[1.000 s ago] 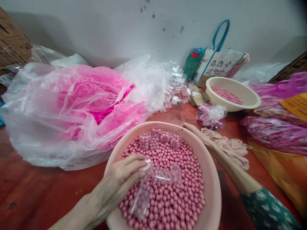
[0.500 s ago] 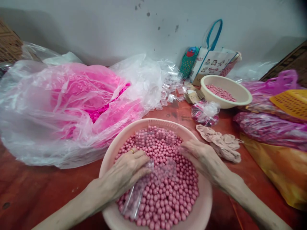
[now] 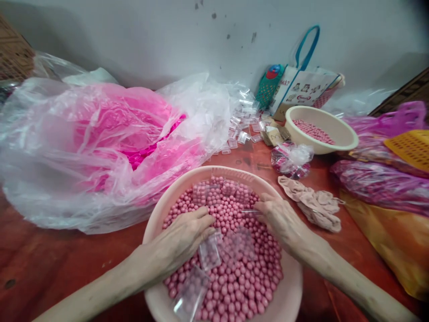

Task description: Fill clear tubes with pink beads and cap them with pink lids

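Note:
A pink basin (image 3: 291, 286) holds many round pink beads (image 3: 234, 286). My left hand (image 3: 187, 232) reaches over the beads at the left, fingers bent together beside a small clear plastic case (image 3: 210, 252); whether it grips anything is hidden. At the basin's right side, my right hand (image 3: 278, 219) pinches a thin clear case (image 3: 250, 211) seen edge-on. Another clear case (image 3: 191, 293) lies at the front left on the beads, and more lie in the middle. Bead-filled cases (image 3: 221, 190) stand in a row near the back rim.
A clear bag with bright pink items (image 3: 117, 134) spreads at the left. Loose clear cases (image 3: 243, 129) lie behind the basin. A cream bowl (image 3: 345, 134), a beige cloth (image 3: 315, 201), a printed bag (image 3: 301, 89) and purple packs (image 3: 378, 179) are on the right.
The view has shifted slightly, moving the scene rightward. A clear case now shows apart below my left hand, and a thin case has come into sight at my right fingertips.

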{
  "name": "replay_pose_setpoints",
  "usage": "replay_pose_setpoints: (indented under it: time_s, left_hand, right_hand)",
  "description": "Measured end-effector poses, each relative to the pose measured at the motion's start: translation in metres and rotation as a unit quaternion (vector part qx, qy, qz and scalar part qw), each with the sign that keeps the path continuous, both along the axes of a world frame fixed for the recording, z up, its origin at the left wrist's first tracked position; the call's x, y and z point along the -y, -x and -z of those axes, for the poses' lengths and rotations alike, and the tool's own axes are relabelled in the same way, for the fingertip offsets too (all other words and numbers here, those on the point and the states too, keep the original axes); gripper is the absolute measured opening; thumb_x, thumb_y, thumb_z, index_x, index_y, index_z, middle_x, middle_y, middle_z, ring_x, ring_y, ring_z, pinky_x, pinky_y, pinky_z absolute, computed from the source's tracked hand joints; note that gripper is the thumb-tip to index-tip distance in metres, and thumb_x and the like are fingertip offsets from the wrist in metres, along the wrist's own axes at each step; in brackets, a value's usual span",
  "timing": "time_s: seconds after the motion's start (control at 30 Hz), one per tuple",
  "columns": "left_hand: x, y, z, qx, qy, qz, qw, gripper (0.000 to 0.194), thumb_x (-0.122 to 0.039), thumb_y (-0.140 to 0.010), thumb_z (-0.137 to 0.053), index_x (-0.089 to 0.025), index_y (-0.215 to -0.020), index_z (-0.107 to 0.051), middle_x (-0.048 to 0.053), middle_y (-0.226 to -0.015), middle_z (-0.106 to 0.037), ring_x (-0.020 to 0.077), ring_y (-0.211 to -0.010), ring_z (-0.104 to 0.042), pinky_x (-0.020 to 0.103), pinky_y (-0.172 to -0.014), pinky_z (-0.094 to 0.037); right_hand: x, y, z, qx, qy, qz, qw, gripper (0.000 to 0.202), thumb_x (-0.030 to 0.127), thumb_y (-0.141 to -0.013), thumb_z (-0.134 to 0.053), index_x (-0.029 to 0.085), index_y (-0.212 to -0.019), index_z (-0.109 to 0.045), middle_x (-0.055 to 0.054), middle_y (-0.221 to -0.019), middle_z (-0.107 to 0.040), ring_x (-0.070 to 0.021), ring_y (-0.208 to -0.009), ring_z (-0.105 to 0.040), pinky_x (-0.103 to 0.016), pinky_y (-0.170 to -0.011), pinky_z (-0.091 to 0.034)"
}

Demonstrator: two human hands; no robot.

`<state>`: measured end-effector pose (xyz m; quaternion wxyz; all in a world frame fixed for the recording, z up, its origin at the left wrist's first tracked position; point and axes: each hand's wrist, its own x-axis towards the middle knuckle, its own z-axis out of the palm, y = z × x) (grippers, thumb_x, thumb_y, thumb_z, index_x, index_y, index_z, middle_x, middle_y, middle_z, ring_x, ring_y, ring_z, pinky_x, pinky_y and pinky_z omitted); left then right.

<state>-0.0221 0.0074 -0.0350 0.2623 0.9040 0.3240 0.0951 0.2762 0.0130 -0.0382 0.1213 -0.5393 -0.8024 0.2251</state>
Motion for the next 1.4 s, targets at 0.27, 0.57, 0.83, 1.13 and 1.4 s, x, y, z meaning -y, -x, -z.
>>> replay_pose_setpoints:
  time_s: [0.27,0.57,0.83,1.13,1.4]
  left_hand:
    - [0.001,-0.006,-0.013,0.065,0.054,-0.004,0.996,0.037,-0.028,-0.095,-0.038,-0.026,-0.131,-0.046,0.004,-0.128,-0.058,0.0224,-0.121,-0.051,0.038,-0.104,-0.042]
    - [-0.009,-0.020,-0.023,0.126,0.215,-0.178,0.952,0.042,-0.032,-0.085,-0.058,-0.025,-0.126,-0.049,0.005,-0.110,-0.063,0.0219,-0.102,-0.059,0.038,-0.094,-0.044]
    - [-0.016,-0.042,-0.036,0.178,0.328,-0.172,0.912,0.013,-0.019,-0.077,-0.064,-0.016,-0.090,-0.062,-0.001,-0.077,-0.060,0.0140,-0.071,-0.054,0.024,-0.064,-0.042]
    - [-0.020,-0.043,-0.030,0.197,0.309,-0.171,0.915,0.008,-0.018,-0.081,-0.056,-0.017,-0.089,-0.059,-0.001,-0.081,-0.060,0.0160,-0.077,-0.055,0.027,-0.071,-0.044]
    - [-0.010,-0.037,-0.019,0.114,0.058,-0.108,0.986,0.017,-0.022,-0.091,-0.047,-0.022,-0.107,-0.053,0.004,-0.104,-0.061,0.0191,-0.095,-0.056,0.032,-0.085,-0.043]
  right_hand:
    - [-0.005,0.034,0.002,-0.116,0.122,0.029,0.985,0.013,0.009,-0.072,-0.054,0.018,-0.072,-0.064,-0.002,-0.074,-0.062,-0.0169,-0.072,-0.054,-0.028,-0.069,-0.038]
    - [-0.007,0.043,-0.007,-0.322,0.320,0.074,0.888,0.015,0.028,-0.069,-0.070,0.015,-0.074,-0.066,0.004,-0.061,-0.058,-0.0123,-0.059,-0.053,-0.024,-0.058,-0.042]
    - [0.009,0.062,-0.015,-0.430,0.398,0.106,0.804,0.028,0.034,-0.063,-0.077,0.015,-0.078,-0.063,0.003,-0.069,-0.060,-0.0108,-0.062,-0.054,-0.026,-0.066,-0.044]
    - [0.014,0.068,-0.031,-0.329,0.156,0.101,0.926,0.027,0.025,-0.074,-0.072,0.020,-0.100,-0.066,0.000,-0.096,-0.068,-0.0164,-0.087,-0.060,-0.026,-0.077,-0.043]
    - [0.011,0.061,-0.028,-0.388,0.142,0.121,0.903,0.008,0.022,-0.080,-0.066,0.019,-0.087,-0.067,0.001,-0.081,-0.069,-0.0149,-0.077,-0.063,-0.024,-0.071,-0.048]
